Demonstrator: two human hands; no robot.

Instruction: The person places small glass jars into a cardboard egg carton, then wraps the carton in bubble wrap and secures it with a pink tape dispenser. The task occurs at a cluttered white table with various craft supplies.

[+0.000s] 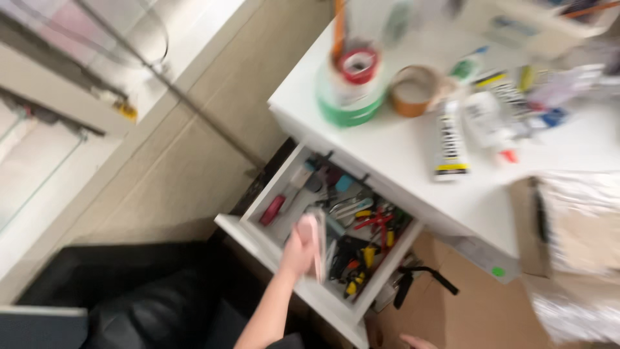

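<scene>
You're mid-rummage: your left hand [298, 251], lower center of frame, is gripping a flat pale object [316, 240] over the open white drawer [292, 284] w/ tools, right hand [416, 341] at bottom edge, grip can't tell; next prob needs lifting it clear w/o snagging.

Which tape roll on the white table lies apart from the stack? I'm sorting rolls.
The brown tape roll lies alone, flat on the white table, right of the stack: a red roll above a wide green roll.

Smooth white drawer [258, 236] — glossy tape rolls [352, 84]
</scene>
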